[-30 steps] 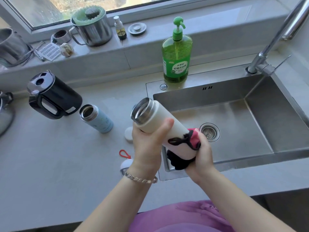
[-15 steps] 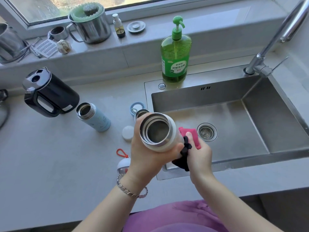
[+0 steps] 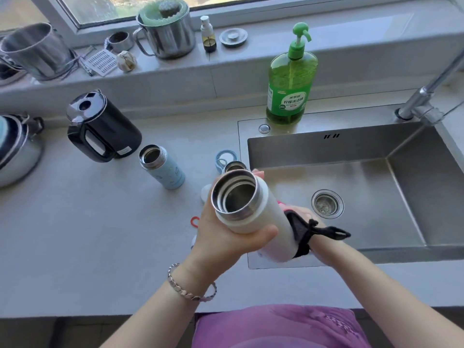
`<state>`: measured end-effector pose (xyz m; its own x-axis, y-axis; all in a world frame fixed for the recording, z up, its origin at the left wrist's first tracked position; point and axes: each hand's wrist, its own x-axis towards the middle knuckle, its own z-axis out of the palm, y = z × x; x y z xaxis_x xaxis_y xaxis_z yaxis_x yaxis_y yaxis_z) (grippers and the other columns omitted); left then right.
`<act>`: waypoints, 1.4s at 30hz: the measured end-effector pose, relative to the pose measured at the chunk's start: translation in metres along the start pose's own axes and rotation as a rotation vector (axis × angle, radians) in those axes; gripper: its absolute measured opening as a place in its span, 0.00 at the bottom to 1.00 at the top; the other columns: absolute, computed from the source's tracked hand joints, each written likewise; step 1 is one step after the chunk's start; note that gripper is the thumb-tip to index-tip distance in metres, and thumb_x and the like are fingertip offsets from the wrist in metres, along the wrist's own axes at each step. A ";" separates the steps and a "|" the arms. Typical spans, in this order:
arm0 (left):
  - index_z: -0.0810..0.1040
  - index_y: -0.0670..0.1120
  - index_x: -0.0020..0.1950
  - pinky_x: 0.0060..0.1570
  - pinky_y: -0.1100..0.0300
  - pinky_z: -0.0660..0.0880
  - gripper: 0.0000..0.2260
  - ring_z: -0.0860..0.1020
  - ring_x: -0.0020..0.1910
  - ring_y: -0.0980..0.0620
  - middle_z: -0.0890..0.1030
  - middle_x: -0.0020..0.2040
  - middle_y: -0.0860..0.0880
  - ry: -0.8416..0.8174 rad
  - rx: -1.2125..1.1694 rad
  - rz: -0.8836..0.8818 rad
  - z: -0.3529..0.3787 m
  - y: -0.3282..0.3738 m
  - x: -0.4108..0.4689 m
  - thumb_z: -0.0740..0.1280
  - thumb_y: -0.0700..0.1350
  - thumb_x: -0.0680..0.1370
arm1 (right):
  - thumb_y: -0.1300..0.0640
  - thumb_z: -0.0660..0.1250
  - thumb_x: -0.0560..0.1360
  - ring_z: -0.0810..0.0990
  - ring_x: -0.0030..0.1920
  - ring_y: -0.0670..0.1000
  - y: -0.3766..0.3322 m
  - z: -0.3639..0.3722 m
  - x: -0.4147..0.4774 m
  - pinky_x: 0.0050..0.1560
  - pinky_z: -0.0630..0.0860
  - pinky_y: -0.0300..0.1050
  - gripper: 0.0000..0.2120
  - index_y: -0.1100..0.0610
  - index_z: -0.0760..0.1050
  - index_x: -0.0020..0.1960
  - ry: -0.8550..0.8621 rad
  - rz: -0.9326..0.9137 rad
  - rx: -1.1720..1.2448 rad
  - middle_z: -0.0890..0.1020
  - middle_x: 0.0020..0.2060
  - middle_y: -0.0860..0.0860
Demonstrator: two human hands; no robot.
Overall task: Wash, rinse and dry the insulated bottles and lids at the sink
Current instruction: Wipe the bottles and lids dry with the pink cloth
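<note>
Grey counter (image 3: 100,234) lies left of the steel sink (image 3: 326,151). Above the sink's front-left corner, the tilted white bottle (image 3: 272,217) sits gripped in your left hand (image 3: 221,234), and your right hand (image 3: 305,216) clutches a cloth (image 3: 300,234) to its base. A wet slip could drop it onto the sink's rim.

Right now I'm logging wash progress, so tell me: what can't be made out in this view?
Base of the white bottle: head view, covered by the cloth and the right hand.
Spout of the faucet: head view, cut off by the right edge.
Most of the lid with the red loop: head view, behind the left hand.
</note>
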<state>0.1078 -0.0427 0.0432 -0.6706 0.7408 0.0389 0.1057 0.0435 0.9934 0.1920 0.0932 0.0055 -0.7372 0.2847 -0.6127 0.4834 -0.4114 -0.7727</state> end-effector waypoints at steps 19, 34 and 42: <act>0.71 0.51 0.55 0.46 0.76 0.68 0.28 0.74 0.50 0.56 0.76 0.52 0.53 0.776 0.355 -0.223 -0.157 -0.119 0.020 0.80 0.38 0.61 | 0.65 0.66 0.74 0.78 0.44 0.47 0.014 -0.022 0.014 0.43 0.71 0.39 0.11 0.49 0.77 0.47 0.387 -0.152 -0.263 0.81 0.42 0.48; 0.67 0.44 0.64 0.65 0.54 0.62 0.22 0.65 0.62 0.46 0.69 0.64 0.42 0.458 0.903 0.294 -0.094 -0.095 0.013 0.65 0.47 0.71 | 0.68 0.64 0.73 0.78 0.40 0.45 0.018 -0.014 0.016 0.34 0.71 0.25 0.12 0.53 0.78 0.49 0.368 -0.172 -0.218 0.81 0.40 0.51; 0.75 0.44 0.31 0.27 0.63 0.71 0.15 0.78 0.30 0.49 0.76 0.29 0.49 -0.088 1.199 0.295 -0.019 -0.107 0.089 0.80 0.44 0.56 | 0.68 0.64 0.74 0.77 0.33 0.38 0.026 -0.029 0.003 0.34 0.69 0.23 0.10 0.54 0.77 0.47 0.417 -0.170 -0.163 0.80 0.38 0.50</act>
<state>0.0227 0.0055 -0.0577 -0.4605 0.8668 0.1911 0.8807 0.4194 0.2201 0.2164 0.1087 -0.0213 -0.5760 0.6729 -0.4642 0.4648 -0.1975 -0.8631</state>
